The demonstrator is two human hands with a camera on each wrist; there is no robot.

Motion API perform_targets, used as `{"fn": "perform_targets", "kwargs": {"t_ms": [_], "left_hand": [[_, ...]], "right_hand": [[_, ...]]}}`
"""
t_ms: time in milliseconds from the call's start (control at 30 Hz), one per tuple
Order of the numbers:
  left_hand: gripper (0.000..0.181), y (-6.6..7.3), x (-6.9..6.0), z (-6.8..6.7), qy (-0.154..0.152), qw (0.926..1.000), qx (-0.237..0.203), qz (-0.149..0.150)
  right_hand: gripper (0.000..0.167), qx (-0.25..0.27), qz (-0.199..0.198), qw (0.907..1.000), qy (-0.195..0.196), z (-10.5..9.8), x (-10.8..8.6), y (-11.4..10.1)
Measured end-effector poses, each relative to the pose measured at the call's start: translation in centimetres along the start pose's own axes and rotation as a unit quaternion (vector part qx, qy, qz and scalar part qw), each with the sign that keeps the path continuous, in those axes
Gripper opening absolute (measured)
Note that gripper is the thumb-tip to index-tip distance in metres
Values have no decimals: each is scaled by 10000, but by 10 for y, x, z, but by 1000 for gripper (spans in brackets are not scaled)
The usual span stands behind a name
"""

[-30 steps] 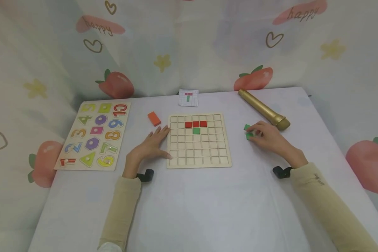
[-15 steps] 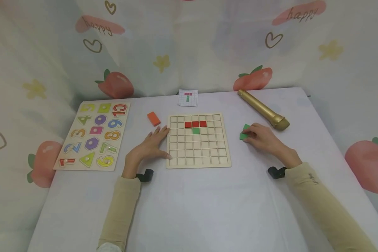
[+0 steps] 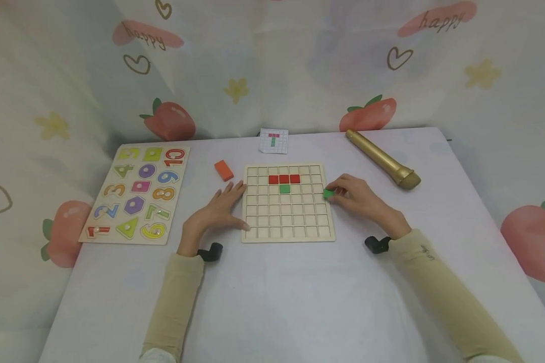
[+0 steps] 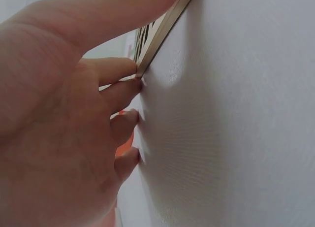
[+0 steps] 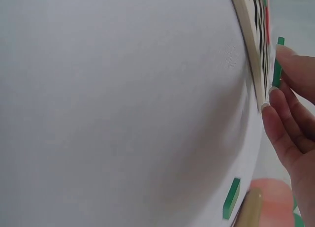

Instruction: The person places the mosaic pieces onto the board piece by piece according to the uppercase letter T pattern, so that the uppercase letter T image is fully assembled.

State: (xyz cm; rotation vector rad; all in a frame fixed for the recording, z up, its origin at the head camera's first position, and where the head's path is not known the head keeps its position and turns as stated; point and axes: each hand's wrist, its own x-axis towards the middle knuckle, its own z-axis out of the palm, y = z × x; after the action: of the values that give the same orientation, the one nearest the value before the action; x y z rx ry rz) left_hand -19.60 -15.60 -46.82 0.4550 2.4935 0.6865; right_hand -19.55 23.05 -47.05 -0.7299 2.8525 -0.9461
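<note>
A wooden grid board (image 3: 288, 217) lies mid-table, with three red tiles (image 3: 283, 179) in a row and one green tile (image 3: 284, 189) under the middle one. My right hand (image 3: 361, 197) pinches another green tile (image 3: 328, 193) over the board's right edge; the right wrist view shows this tile (image 5: 278, 64) between thumb and fingers. My left hand (image 3: 218, 207) is spread at the board's left edge, thumb on its lower left corner. In the left wrist view the fingertips of this hand (image 4: 64, 109) touch the cloth beside the board (image 4: 160, 37).
Behind the board stands a small pattern card (image 3: 274, 141). An orange block (image 3: 224, 171) lies back left, a number puzzle board (image 3: 136, 194) further left. At the back right is a gold microphone (image 3: 383, 159). Another green piece (image 5: 231, 198) rests on the cloth in the right wrist view.
My right hand has picked up a green tile from the table at the right and carried it left to the board's right edge. The left hand has stayed in place.
</note>
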Motion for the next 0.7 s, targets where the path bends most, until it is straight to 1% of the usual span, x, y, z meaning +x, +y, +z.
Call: {"fn": "perform_targets", "kwargs": {"t_ms": [267, 500, 700], "left_hand": [[119, 1, 1, 1, -7, 10000, 18, -80], [119, 2, 1, 0, 11, 10000, 12, -99], [119, 5, -1, -1, 9, 9999, -4, -118]], "right_hand": [[25, 151, 54, 9996, -244, 10, 18, -20], [25, 366, -67, 9986, -366, 20, 32, -35], [27, 490, -89, 9974, -524, 31, 42, -45]]}}
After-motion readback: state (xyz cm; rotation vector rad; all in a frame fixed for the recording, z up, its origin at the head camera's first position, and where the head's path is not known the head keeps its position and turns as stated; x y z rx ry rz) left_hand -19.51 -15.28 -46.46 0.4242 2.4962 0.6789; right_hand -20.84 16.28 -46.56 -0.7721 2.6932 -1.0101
